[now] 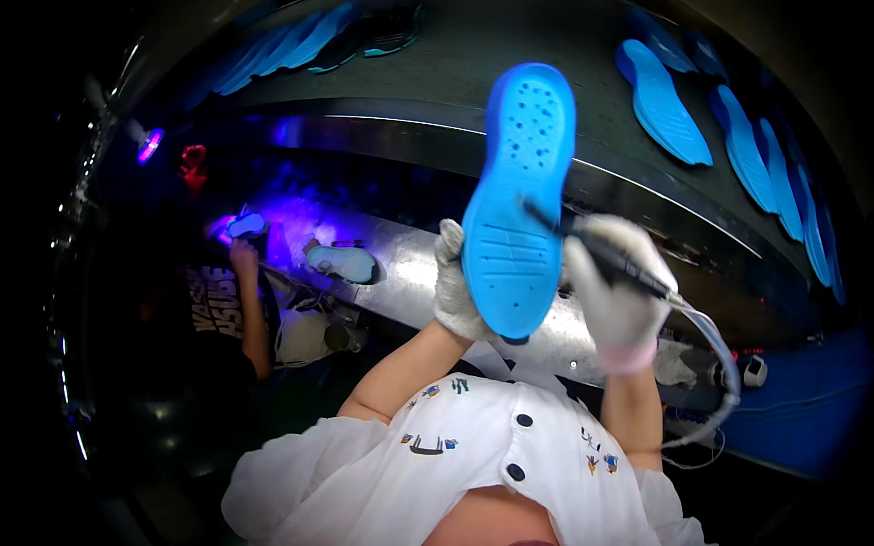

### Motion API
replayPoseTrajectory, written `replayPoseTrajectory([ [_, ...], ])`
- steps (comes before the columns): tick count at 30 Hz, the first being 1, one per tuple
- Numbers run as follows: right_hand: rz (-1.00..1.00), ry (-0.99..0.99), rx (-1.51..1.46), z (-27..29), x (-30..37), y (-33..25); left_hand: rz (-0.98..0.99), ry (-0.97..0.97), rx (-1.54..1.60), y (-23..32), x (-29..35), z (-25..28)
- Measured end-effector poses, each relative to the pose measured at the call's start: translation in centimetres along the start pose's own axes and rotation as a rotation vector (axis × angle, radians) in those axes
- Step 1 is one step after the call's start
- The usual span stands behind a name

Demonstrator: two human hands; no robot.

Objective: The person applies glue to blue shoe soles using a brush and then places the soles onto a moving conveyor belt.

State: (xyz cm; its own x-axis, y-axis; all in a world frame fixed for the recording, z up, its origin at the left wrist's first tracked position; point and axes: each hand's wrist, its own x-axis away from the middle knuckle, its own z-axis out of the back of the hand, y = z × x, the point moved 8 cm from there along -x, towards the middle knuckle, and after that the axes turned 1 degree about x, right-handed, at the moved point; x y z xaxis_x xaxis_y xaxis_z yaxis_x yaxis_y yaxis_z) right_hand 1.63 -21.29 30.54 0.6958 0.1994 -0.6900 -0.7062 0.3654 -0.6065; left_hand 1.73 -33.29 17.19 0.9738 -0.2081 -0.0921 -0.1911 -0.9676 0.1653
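Note:
My left hand (pixel 460 282), in a white glove, grips the left edge of a bright blue shoe sole (pixel 514 259) and holds it up in front of me. The sole's hollow inner face is turned toward me, with small holes in the heel end at the top and ridges across the forefoot. In my right hand (pixel 624 300), also gloved in white, is a black hose-fed brush (pixel 614 259). Its dark tip, blurred by motion, lies over the middle of the sole; whether it touches cannot be made out. A clear hose (pixel 724 350) curves down from the brush's rear end.
Several blue soles (pixel 669 109) lie on the dark belt (pixel 446 77) at the right, with more blue and black ones (pixel 391 32) at the far left. A pale sole (pixel 341 262) rests on the metal bench (pixel 401 282). At left, another person's hand (pixel 244 255) works under violet light.

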Motion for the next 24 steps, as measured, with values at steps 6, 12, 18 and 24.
replayPoseTrajectory([
  [6, 0.181, -0.164, -0.091, -2.3, 1.2, -2.4, 0.022, 0.096, 0.043, -1.6, 1.1, 3.4],
  [12, 0.05, -0.141, -0.021, -2.3, 2.1, -0.3, 0.099, -0.119, 0.153, -2.4, 0.6, 0.5],
  [18, -0.428, -0.081, -0.535, -2.6, 2.9, 2.4, -0.006, -0.008, 0.168, -0.5, 0.3, 0.2],
  [24, 0.206, -0.279, -0.044, -3.7, 5.0, -3.5, 0.075, -0.127, 0.109, -0.5, -1.1, -0.1],
])
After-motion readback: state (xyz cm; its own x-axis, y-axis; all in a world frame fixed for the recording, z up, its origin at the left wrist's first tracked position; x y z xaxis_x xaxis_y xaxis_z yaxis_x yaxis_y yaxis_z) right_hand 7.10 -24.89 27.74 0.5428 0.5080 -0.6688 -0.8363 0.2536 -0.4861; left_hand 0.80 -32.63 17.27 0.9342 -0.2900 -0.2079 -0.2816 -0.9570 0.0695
